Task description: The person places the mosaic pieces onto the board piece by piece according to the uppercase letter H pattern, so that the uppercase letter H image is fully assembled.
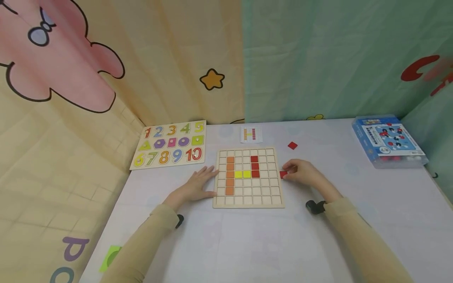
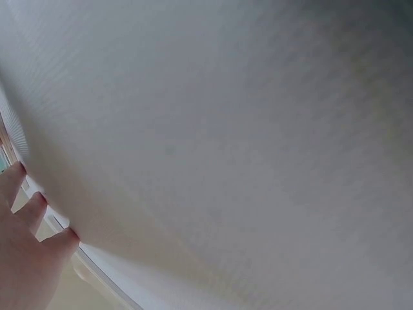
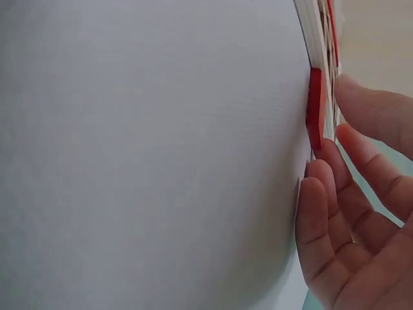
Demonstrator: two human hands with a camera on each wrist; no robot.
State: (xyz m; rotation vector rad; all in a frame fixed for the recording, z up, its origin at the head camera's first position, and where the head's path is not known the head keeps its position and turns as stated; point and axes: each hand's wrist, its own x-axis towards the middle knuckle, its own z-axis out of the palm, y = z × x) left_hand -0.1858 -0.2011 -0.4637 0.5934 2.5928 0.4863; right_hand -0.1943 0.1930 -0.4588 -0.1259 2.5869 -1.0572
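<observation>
A wooden grid board [image 1: 238,204] lies on the table. In its cells lie a column of several orange tiles [image 1: 230,174], two yellow tiles [image 1: 242,174] and a column of three red tiles [image 1: 255,167]. My left hand [image 1: 196,184] touches the board's left edge with spread fingers; the left wrist view shows its fingertips [image 2: 39,200]. Just off the right edge, my right hand [image 1: 305,173] holds a red square tile [image 3: 315,108] between thumb and fingers. A second loose red tile [image 1: 292,145] lies beyond that hand.
A small pattern card [image 1: 251,135] lies behind the board. To the left is a number-and-shape puzzle board [image 1: 168,143]. A blue box [image 1: 389,141] stands at the right back. A green piece [image 1: 110,257] lies near the left front, partly behind the sleeve.
</observation>
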